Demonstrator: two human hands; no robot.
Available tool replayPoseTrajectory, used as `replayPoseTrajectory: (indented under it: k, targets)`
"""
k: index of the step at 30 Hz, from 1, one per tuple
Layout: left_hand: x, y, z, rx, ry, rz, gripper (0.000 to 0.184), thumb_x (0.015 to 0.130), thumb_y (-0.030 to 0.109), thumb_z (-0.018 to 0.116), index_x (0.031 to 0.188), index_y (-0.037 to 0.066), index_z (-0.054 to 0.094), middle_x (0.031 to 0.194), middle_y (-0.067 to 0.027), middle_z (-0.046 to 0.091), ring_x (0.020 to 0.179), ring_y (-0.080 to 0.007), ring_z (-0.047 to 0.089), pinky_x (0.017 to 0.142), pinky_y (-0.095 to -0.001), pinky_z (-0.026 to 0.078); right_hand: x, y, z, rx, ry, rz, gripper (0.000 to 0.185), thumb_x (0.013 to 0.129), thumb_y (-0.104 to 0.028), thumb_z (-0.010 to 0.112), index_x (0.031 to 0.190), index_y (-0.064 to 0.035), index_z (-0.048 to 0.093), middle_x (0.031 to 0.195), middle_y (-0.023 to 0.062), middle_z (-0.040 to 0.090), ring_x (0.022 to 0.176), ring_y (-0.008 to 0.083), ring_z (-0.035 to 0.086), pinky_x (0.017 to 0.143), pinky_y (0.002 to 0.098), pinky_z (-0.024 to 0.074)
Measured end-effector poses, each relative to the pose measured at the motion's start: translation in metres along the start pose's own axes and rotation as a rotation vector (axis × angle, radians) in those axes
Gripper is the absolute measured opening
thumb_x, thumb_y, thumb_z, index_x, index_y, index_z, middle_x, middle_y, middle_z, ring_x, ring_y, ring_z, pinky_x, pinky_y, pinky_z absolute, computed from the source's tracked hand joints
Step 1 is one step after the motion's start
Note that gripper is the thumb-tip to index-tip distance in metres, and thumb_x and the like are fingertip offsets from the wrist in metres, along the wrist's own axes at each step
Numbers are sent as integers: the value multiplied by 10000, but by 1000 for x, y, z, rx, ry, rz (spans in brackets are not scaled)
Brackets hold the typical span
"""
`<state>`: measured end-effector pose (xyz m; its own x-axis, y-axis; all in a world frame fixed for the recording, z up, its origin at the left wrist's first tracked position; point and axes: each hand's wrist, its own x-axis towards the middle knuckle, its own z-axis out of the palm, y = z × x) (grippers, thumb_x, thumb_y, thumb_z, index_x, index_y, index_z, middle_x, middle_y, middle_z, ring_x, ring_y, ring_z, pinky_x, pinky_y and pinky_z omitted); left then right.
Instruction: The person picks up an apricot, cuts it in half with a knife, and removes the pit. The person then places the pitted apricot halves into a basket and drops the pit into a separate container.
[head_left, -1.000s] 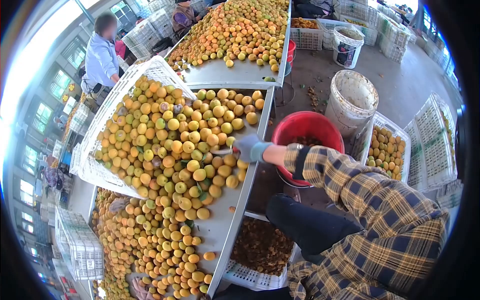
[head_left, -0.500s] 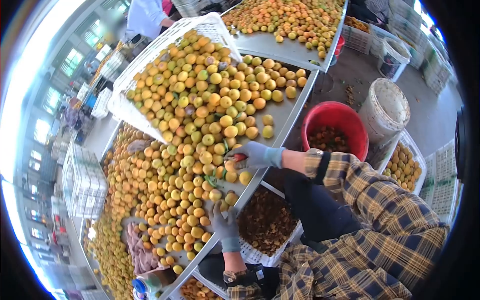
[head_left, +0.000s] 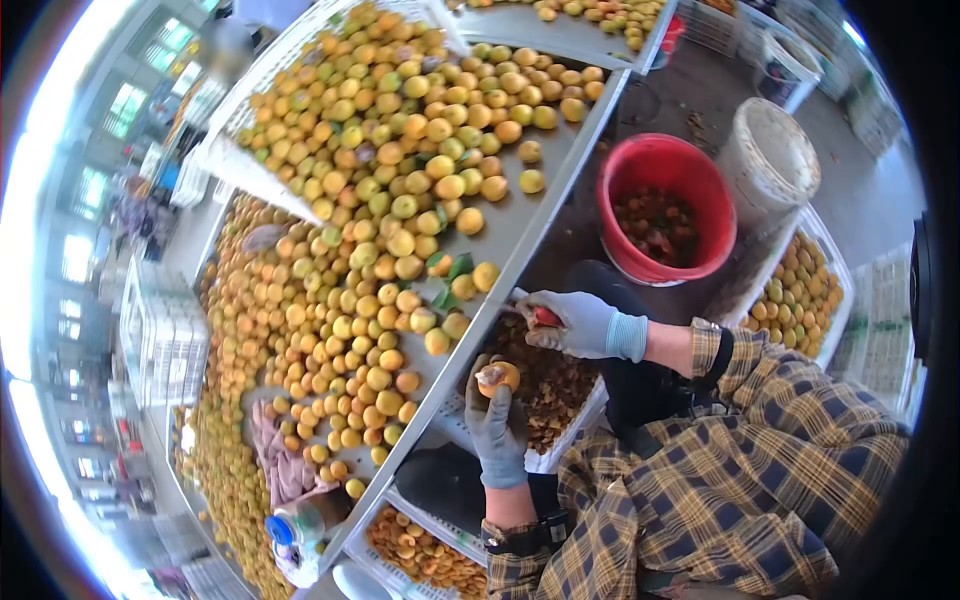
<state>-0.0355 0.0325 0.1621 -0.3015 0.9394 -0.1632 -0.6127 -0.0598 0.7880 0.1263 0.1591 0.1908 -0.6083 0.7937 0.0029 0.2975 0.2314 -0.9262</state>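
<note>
Left hand (head_left: 498,436), fingers curled round fruit (head_left: 504,378), right hand (head_left: 588,325), fingers wrapped round red handle (head_left: 546,317)

Smooth metal table (head_left: 503,232), matt gloves (head_left: 496,440) (cloth, apparently)

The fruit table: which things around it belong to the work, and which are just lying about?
Belongs, it seems:
held fruit, in the left hand
red-handled tool, in the right hand
loose fruit on the metal table
brown scraps below the hands

Probably just lying about:
pink cloth beside the loose fruit
blue-capped bottle near the table's edge
</note>
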Motion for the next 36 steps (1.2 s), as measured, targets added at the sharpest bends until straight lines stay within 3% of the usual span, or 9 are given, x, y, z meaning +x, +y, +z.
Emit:
replayPoseTrajectory:
  k: [2, 7, 14, 19, 25, 27, 30, 36]
  targets:
    - [9, -2, 20, 5, -80, -25, 517, 842, 95, 650, 1303, 23, 427, 1236, -93, 522, 1128, -197, 514, 987, -323, 400, -19, -3, -21, -35, 2, 81, 353, 851, -344, 629, 1071, -83, 540, 884, 176, 634, 837, 381, 614, 701, 392, 482]
    - [48, -21, 79, 15, -313, -248, 620, 811, 32, 667, 1356, 9, 372, 1238, -83, 515, 1125, -189, 511, 980, -314, 411, -70, 1, -75, -266, 78, -87, 223, 872, -303, 588, 980, -113, 546, 753, 147, 615, 703, 370, 605, 599, 411, 470]
    - [80, -68, 151, -67, -479, -507, 560, 788, 48, 700, 1283, 10, 441, 1201, -134, 545, 1114, -234, 534, 987, -371, 419, -110, 45, -132, -409, 162, 1, 219, 841, -217, 585, 1037, -138, 527, 748, 104, 622, 681, 324, 622, 580, 410, 479]
    - [88, -97, 191, -3, -510, -502, 535, 785, 41, 699, 1261, -2, 459, 1218, -144, 539, 1113, -234, 538, 989, -370, 424, -122, 80, -154, -333, 202, 41, 282, 804, -192, 595, 1063, -140, 500, 736, 101, 618, 635, 309, 622, 546, 412, 483]
    - [107, -117, 202, 71, -543, -711, 508, 789, 54, 702, 1237, -23, 476, 1121, -121, 594, 1001, -217, 598, 880, -317, 500, -135, 101, -183, -484, 181, 34, 363, 762, -213, 621, 1083, -118, 482, 711, 99, 607, 565, 322, 604, 502, 420, 479]
    - [109, -122, 208, 46, -601, -831, 411, 822, 97, 675, 1179, -25, 513, 1074, -131, 621, 933, -222, 629, 777, -311, 539, -140, 104, -201, -594, 67, 105, 304, 779, -228, 615, 1038, -110, 509, 771, 89, 621, 654, 302, 625, 542, 404, 486]
    - [107, -130, 222, 116, -590, -860, 375, 827, 109, 673, 1147, -23, 528, 1022, -115, 634, 864, -210, 642, 674, -263, 543, -151, 122, -209, -567, 124, 102, 362, 731, -218, 626, 1053, -109, 502, 757, 99, 617, 648, 312, 622, 534, 408, 480]
    - [102, -155, 232, 345, -505, -739, 366, 813, 123, 696, 1116, -19, 548, 920, -102, 643, 756, -167, 638, 631, -220, 525, -161, 137, -199, -504, 209, 243, 316, 769, -225, 600, 1044, -103, 504, 725, 108, 616, 645, 328, 623, 553, 416, 488]
